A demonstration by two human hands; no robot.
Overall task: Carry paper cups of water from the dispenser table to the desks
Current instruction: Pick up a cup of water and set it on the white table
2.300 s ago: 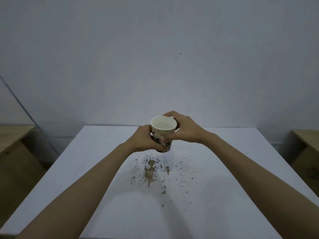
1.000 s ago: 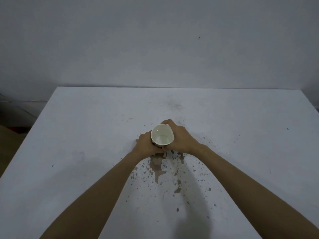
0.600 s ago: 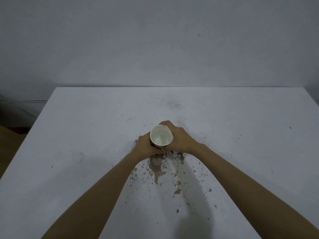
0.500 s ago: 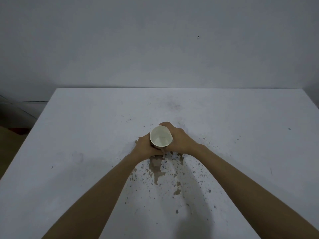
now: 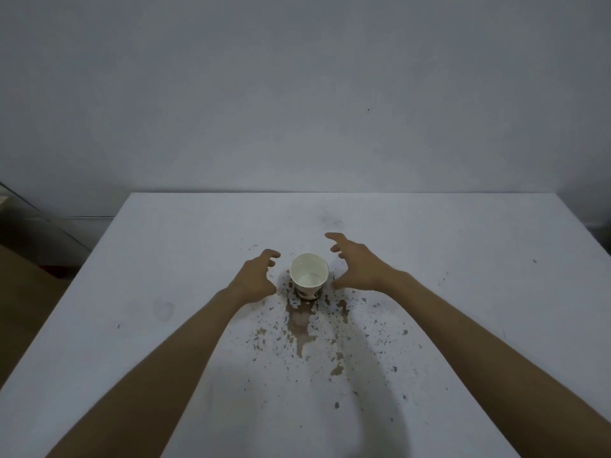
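In the head view, a paper cup (image 5: pixel 309 275) is standing upright on a white desk (image 5: pixel 185 292), sitting between the two hands with a gap showing on either side. The left hand (image 5: pixel 256 276) is hovering just beside it with its fingers loosely curled and gripping nothing, while the right hand (image 5: pixel 358 264) is hanging spread open on the other side, fingers splayed and clear of the rim. Brown stains (image 5: pixel 299 322) are spreading over the desk surface from the cup's base back toward the forearms.
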